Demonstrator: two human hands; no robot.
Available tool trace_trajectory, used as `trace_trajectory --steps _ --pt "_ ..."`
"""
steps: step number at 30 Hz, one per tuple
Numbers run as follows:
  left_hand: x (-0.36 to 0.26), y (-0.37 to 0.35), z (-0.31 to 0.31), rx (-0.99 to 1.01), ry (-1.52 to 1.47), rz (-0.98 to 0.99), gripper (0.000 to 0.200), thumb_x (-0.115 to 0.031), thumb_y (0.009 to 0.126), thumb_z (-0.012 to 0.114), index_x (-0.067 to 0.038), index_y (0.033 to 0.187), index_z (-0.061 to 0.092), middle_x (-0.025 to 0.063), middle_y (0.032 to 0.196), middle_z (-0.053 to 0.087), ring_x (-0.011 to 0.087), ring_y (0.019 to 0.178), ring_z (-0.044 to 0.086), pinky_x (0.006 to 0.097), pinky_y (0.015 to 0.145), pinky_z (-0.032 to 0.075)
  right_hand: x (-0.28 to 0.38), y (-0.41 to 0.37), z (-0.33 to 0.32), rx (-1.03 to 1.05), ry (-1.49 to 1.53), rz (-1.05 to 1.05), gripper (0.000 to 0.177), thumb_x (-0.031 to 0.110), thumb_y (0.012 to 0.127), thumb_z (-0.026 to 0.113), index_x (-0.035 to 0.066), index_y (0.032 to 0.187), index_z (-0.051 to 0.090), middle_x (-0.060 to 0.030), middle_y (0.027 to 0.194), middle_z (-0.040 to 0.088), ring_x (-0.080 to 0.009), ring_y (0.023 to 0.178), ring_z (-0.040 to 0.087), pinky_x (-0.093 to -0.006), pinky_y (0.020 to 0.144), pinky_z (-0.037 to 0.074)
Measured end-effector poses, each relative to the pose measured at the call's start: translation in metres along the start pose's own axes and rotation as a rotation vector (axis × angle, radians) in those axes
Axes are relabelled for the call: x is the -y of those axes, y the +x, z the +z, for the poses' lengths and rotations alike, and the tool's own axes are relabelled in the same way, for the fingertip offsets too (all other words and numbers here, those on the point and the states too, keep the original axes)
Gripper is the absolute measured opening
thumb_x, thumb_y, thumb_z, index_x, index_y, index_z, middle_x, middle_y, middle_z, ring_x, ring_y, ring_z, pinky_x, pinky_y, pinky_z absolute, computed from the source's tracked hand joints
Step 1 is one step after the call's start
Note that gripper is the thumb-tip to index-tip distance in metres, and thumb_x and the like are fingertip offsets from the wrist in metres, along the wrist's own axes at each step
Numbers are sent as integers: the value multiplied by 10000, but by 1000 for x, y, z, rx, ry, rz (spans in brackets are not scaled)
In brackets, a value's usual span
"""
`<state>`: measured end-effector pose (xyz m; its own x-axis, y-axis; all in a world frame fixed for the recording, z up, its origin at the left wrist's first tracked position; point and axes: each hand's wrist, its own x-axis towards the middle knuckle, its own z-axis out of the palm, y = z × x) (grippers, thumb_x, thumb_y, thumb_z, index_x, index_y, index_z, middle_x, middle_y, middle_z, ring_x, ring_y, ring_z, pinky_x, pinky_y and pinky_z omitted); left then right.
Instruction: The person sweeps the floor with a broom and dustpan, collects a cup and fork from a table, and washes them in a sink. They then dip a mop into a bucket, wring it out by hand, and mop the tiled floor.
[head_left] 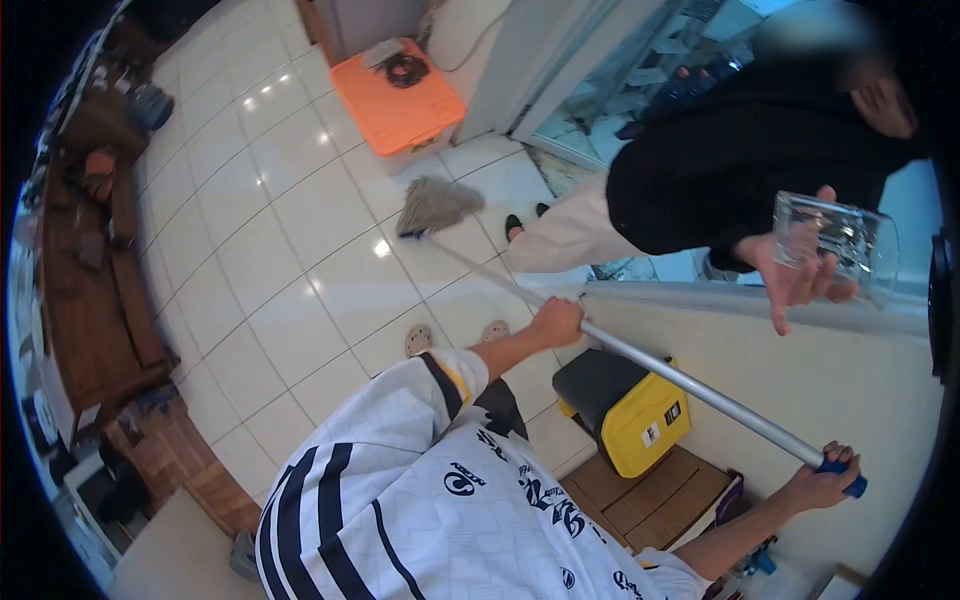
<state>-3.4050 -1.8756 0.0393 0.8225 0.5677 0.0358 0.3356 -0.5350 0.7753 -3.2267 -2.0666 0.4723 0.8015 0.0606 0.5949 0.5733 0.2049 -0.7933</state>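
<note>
A mop with a silver pole [690, 385] runs diagonally across the view. Its grey string head [437, 205] rests on the tiled floor, ahead and to the left. My left hand [557, 323] is closed around the middle of the pole. At the blue-capped upper end, my right hand [822, 482] grips the handle near the wall. Both arms are stretched out from a white jersey [450, 500] with black stripes.
Close to the mop head stands another person in a black top [740, 150], one hand [795, 280] holding a clear glass [835, 240]. An orange-lidded box [400, 100] stands beyond. A yellow-and-grey bin [645, 425] is by the wall; wooden furniture [95, 300] lines the left.
</note>
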Motion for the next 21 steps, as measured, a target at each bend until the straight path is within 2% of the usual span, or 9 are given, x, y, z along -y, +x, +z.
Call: trace_trajectory --steps 3,8,9,11,12,13,14,17,21 --pt "9 -71 -5 51 -31 -144 289 -304 748 586 -31 671 639 174 676 612 360 662 609 447 652 493 -27 8 23 72 -52 175 209 118 873 491 50 686 426 -42 642 427 -126 536 376 -249 508 350" --pt "87 -222 -27 173 -14 -370 245 -269 680 623 -25 686 643 176 701 618 367 666 605 462 634 489 -91 -111 84 278 16 450 213 159 868 526 77 694 434 -19 560 416 -113 488 390 -254 464 357" --pt "105 -254 -31 251 -57 -593 224 -269 645 644 -61 724 666 170 742 632 356 703 610 451 658 492 -98 -147 94 278 42 535 196 171 864 540 76 725 440 -21 545 410 -113 482 393 -252 461 363" --pt "155 -332 -14 97 58 -625 239 -261 659 648 -164 869 707 146 747 643 357 717 613 440 701 496 -108 -214 98 434 160 654 161 160 842 581 107 896 439 -47 625 475 -138 533 464 -306 522 449" --pt "161 -361 -28 46 50 -696 247 -246 672 635 -158 891 709 144 714 638 364 696 612 441 693 497 -103 -244 102 482 209 756 186 141 840 581 122 946 429 -60 661 497 -153 564 492 -340 565 480" --pt "179 -388 -21 -7 2 -903 213 -274 684 650 -70 735 675 167 758 636 352 760 619 450 720 490 -94 -268 109 543 256 885 180 122 843 570 127 953 427 -69 689 503 -173 601 508 -389 627 484" --pt "182 -402 -34 77 125 -933 231 -289 730 632 -63 749 677 174 758 636 355 749 618 449 706 492 -88 -284 113 596 299 1010 178 103 846 559 132 961 425 -78 716 509 -193 638 523 -439 689 488" --pt "181 -420 -44 101 109 -1012 263 -311 772 608 -59 736 676 177 728 632 358 737 617 458 683 487 -83 -298 113 783 428 1088 147 78 857 528 123 951 424 -82 700 495 -218 674 527 -473 767 458" --pt "175 -393 -39 142 103 -946 294 -344 783 603 -65 728 681 181 736 636 356 761 621 450 710 491 -93 -261 101 780 568 1177 120 121 868 525 139 932 425 -76 693 487 -222 663 517 -468 780 449"
